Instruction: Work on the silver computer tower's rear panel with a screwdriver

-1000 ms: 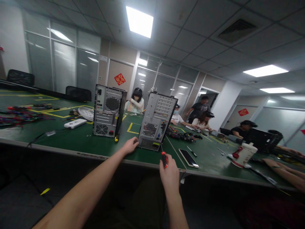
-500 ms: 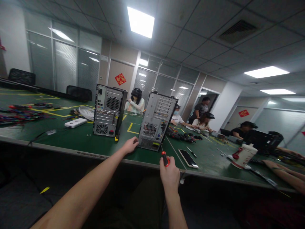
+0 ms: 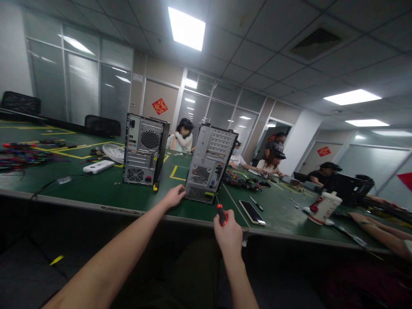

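A grey computer tower (image 3: 210, 161) stands upright in front of me, its back panel towards me. My left hand (image 3: 175, 196) is at its lower left edge, fingers curled against the case, the fingertips partly hidden. My right hand (image 3: 228, 229) is closed around a red and black screwdriver (image 3: 222, 214). The thin shaft points up at the tower's lower right corner; whether the tip touches a screw is too small to tell. A second computer tower (image 3: 143, 150) stands to the left, and a yellow-ended handle (image 3: 156, 187) shows at its base.
The green table (image 3: 106, 193) has its front edge just below my hands. A phone (image 3: 252, 212) and a thin pen-like tool (image 3: 256, 203) lie to the right, near a white cup (image 3: 325, 208). Left are a white power bank-like box (image 3: 98, 167) and bundled cables (image 3: 24, 159). Several people sit beyond.
The view has shifted slightly, so everything sits a little further left. Both hands keep their places at the tower, and the screwdriver stays in my right hand.
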Action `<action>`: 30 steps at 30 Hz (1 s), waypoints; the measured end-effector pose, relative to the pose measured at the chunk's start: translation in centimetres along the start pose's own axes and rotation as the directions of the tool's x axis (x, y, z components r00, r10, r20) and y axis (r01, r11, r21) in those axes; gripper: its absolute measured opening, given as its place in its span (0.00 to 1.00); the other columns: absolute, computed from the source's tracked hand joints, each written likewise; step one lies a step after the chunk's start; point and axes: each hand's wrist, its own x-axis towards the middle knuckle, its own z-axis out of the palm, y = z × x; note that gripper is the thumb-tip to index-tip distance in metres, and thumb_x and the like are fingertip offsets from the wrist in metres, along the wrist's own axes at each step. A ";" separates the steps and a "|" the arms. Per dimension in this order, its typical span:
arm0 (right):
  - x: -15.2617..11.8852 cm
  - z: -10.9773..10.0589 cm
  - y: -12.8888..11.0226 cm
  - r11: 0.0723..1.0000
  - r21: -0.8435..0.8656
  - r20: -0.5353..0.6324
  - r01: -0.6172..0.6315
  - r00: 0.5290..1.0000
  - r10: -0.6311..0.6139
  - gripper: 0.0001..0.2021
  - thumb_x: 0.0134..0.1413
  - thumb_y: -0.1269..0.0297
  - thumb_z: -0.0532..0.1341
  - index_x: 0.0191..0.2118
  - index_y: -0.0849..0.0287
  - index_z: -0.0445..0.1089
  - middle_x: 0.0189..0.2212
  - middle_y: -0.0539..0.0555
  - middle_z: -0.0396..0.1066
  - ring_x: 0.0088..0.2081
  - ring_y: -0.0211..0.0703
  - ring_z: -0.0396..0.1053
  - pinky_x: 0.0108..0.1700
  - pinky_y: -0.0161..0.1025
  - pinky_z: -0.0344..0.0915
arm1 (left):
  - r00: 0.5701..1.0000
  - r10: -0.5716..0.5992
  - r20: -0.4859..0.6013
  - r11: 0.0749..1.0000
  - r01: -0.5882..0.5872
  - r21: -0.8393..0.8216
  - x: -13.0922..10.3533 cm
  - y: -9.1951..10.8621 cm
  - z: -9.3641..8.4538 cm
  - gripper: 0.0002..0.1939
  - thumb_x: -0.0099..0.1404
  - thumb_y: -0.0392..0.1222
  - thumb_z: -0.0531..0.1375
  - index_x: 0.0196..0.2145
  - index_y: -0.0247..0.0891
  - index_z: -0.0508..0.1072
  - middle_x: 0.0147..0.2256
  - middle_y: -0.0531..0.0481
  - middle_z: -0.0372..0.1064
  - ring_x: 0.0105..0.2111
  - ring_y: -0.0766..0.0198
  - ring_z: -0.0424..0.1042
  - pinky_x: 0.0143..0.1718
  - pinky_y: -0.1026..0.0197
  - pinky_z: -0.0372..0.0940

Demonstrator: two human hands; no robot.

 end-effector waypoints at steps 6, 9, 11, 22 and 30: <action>0.8 -2.0 0.0 0.909 -0.363 0.084 0.202 0.979 -0.184 0.08 0.68 0.61 0.53 0.46 0.59 0.65 0.34 0.55 0.73 0.33 0.43 0.75 0.30 0.35 0.57 | 1.000 -0.005 -0.004 1.000 0.005 0.014 -0.2 0.5 0.0 0.09 0.68 0.44 0.55 0.42 0.40 0.71 0.42 0.47 0.75 0.40 0.60 0.72 0.42 0.60 0.64; 1.2 -2.2 -0.2 0.830 -0.459 0.160 0.318 0.948 -0.275 0.10 0.68 0.62 0.53 0.49 0.61 0.64 0.34 0.57 0.73 0.33 0.46 0.77 0.30 0.35 0.60 | 1.000 -0.012 -0.017 1.000 0.012 0.015 -0.2 0.8 0.0 0.08 0.68 0.43 0.56 0.41 0.40 0.71 0.41 0.47 0.75 0.40 0.60 0.72 0.43 0.60 0.64; 1.7 -2.4 -0.1 0.776 -0.492 0.211 0.395 0.919 -0.334 0.10 0.68 0.63 0.53 0.49 0.62 0.64 0.34 0.59 0.74 0.34 0.49 0.77 0.30 0.36 0.62 | 1.000 -0.020 -0.016 1.000 0.020 0.009 -0.2 0.9 0.0 0.07 0.67 0.43 0.56 0.40 0.40 0.71 0.41 0.48 0.75 0.40 0.60 0.72 0.42 0.61 0.64; 2.6 -3.1 -0.6 0.796 -0.495 0.189 0.349 0.937 -0.293 0.12 0.69 0.60 0.50 0.43 0.63 0.65 0.29 0.63 0.76 0.34 0.54 0.79 0.34 0.39 0.67 | 0.999 0.017 -0.027 0.999 -0.016 0.043 0.0 0.6 0.1 0.08 0.68 0.44 0.55 0.39 0.40 0.71 0.40 0.49 0.75 0.39 0.61 0.72 0.41 0.62 0.63; 1.9 -2.5 -1.3 0.896 -0.403 0.182 0.186 0.976 -0.120 0.15 0.69 0.58 0.49 0.41 0.63 0.67 0.32 0.65 0.76 0.36 0.55 0.78 0.38 0.42 0.68 | 1.000 0.001 -0.012 0.999 -0.001 0.038 0.0 0.6 0.0 0.08 0.69 0.44 0.55 0.41 0.41 0.71 0.41 0.48 0.75 0.39 0.61 0.72 0.42 0.62 0.64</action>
